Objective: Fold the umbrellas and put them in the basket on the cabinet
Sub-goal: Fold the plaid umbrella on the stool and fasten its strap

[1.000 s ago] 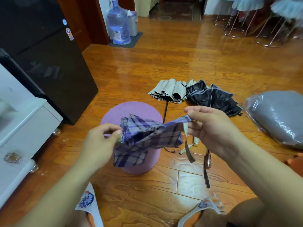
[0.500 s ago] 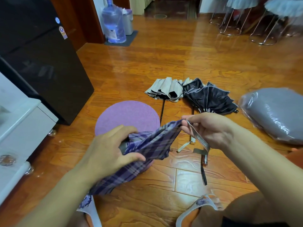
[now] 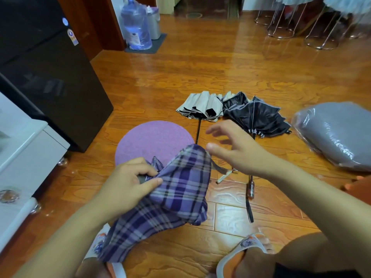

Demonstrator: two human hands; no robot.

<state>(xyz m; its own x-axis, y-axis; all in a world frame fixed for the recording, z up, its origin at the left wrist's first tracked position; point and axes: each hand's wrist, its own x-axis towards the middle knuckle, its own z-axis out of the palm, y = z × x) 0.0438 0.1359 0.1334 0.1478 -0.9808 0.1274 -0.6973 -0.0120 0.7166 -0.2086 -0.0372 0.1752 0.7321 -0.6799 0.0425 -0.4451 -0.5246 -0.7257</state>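
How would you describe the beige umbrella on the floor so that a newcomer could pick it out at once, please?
Start at the round purple mat on the wooden floor. Just beyond its far right edge two half-collapsed umbrellas lie side by side. The beige umbrella is the left one, pale cream with a thin black shaft; its neighbour, the black umbrella, is dark all over.

1. Three umbrellas: one purple plaid umbrella [image 3: 176, 189], one beige umbrella [image 3: 200, 105], one black umbrella [image 3: 259, 115].
2. Two hands: left hand [image 3: 128, 183], right hand [image 3: 239, 149].
3. One round purple mat [image 3: 152, 139].
4. One water jug [image 3: 136, 27].
5. Two slippers [image 3: 239, 255].
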